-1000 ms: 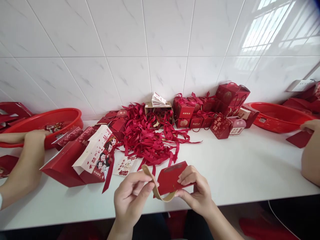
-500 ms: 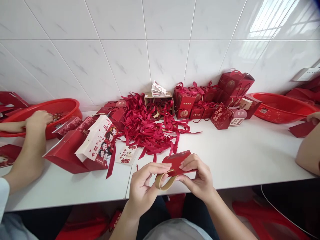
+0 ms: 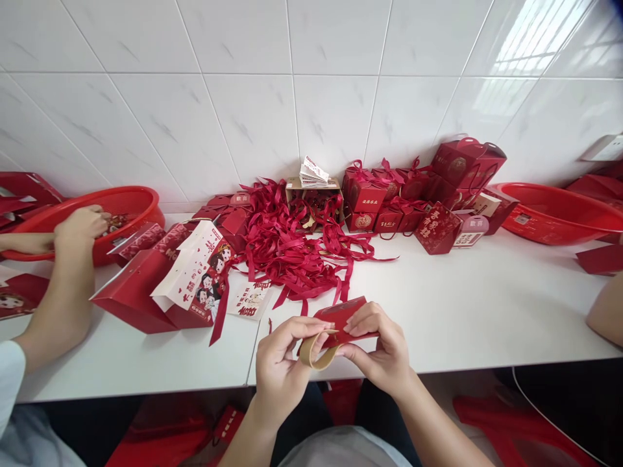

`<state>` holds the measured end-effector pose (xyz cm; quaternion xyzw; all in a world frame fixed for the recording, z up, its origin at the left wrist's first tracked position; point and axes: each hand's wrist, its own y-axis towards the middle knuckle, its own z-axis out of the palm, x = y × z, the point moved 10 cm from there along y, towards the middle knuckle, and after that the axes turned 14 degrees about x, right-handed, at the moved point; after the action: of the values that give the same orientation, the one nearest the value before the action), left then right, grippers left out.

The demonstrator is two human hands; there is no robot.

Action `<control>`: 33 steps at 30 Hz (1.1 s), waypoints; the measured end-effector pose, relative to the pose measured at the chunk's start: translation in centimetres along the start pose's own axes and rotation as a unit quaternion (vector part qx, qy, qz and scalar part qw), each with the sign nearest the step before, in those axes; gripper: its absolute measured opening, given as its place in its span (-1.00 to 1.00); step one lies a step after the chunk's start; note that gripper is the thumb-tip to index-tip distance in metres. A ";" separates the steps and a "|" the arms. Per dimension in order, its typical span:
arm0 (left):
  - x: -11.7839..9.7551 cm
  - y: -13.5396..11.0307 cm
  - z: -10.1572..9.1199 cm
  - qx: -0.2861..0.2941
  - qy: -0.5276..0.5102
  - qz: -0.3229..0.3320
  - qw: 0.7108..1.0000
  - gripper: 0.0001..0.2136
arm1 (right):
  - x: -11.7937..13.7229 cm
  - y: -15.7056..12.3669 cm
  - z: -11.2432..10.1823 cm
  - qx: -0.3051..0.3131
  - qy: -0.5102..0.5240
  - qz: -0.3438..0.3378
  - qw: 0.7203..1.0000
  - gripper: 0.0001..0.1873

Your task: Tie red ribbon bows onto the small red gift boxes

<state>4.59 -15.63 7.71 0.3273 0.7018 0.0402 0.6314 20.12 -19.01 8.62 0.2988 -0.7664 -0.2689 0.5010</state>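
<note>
My left hand [image 3: 283,363] and my right hand [image 3: 382,347] hold a red cardboard gift box [image 3: 341,314] between them, just over the front edge of the table. A tan strip of the box [image 3: 318,361] curves in a loop toward me. My left fingers are closed at the loop's left end, with the thumb inside it. On the right side, my right thumb presses from below and the fingers lie on top of the red card. The underside of the box is hidden. Beyond my hands lies a heap of red ribbons [image 3: 292,259].
Several finished red boxes [image 3: 365,194] stand against the tiled wall. Larger red boxes [image 3: 141,288] and a printed card [image 3: 248,299] lie left. Red basins [image 3: 150,207] [image 3: 535,224] stand at both sides. A co-worker's hand [image 3: 80,224] reaches into the left basin; another person's arm [image 3: 606,308] shows at right.
The view has shifted slightly, so the table things sit a little farther right. My hands keep their hold, with the right hand slightly farther left. The right-hand person's hand has left the view.
</note>
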 end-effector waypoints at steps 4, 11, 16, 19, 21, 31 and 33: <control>-0.4 -0.1 0.2 0.012 0.005 0.006 1.000 -0.90 | 0.0 0.1 0.2 0.001 0.002 0.001 1.000 -0.78; -1.0 -0.3 1.0 0.075 0.056 0.039 0.995 -0.85 | 0.1 0.2 0.0 0.000 -0.008 0.002 1.000 -0.79; -1.7 -0.2 1.8 0.134 0.081 0.070 0.985 -0.80 | 0.1 -0.1 -0.4 -0.012 -0.003 0.005 1.000 -0.78; -2.0 -0.1 1.8 0.139 0.081 0.085 0.983 -0.80 | 0.2 0.0 -0.2 -0.002 0.016 -0.002 1.000 -0.76; -2.0 -0.1 1.9 0.142 0.076 0.091 0.983 -0.79 | 0.2 0.0 0.0 0.007 0.034 -0.010 0.999 -0.74; -2.0 -0.1 2.1 0.153 0.089 0.108 0.978 -0.83 | 0.0 0.1 0.1 0.008 0.063 -0.008 0.998 -0.75; -1.8 -0.1 2.3 0.156 0.095 0.104 0.978 -0.84 | 0.0 0.1 0.0 0.003 0.064 -0.010 0.998 -0.75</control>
<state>6.61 -17.39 8.77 0.4882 0.7180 0.0263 0.4954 20.11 -18.92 8.70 0.3249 -0.7305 -0.2516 0.5454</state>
